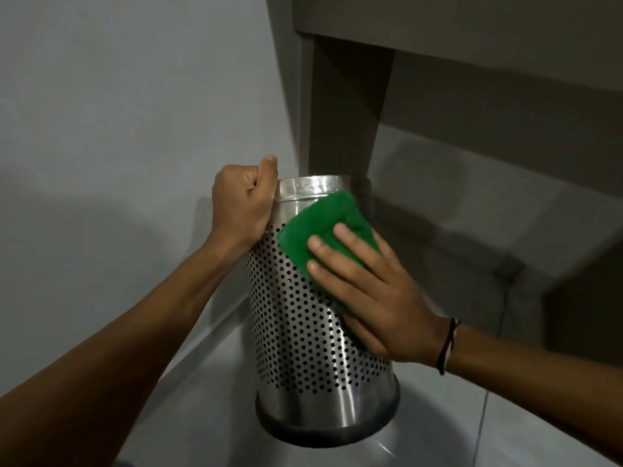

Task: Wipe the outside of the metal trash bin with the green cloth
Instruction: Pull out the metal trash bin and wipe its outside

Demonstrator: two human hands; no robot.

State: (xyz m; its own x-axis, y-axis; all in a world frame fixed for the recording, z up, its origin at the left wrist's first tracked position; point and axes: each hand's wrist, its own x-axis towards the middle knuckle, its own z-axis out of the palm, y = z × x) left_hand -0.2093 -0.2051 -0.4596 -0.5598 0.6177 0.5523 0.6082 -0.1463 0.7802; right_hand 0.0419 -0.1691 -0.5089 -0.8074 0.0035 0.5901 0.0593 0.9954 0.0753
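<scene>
A perforated metal trash bin (303, 332) stands on the grey tiled floor, tilted slightly towards the wall. My left hand (241, 203) is closed around the bin's upper rim on its left side, thumb pointing up. My right hand (367, 291) lies flat against the bin's upper right side and presses a folded green cloth (323, 224) onto the metal just below the shiny rim band. The fingers cover the lower part of the cloth. The bin's inside is hidden.
A pale wall (118, 129) rises close behind and left of the bin. A brown cabinet or counter (472, 79) overhangs at the upper right, with a dark recess beside the bin. Grey floor tiles (455, 433) spread to the lower right.
</scene>
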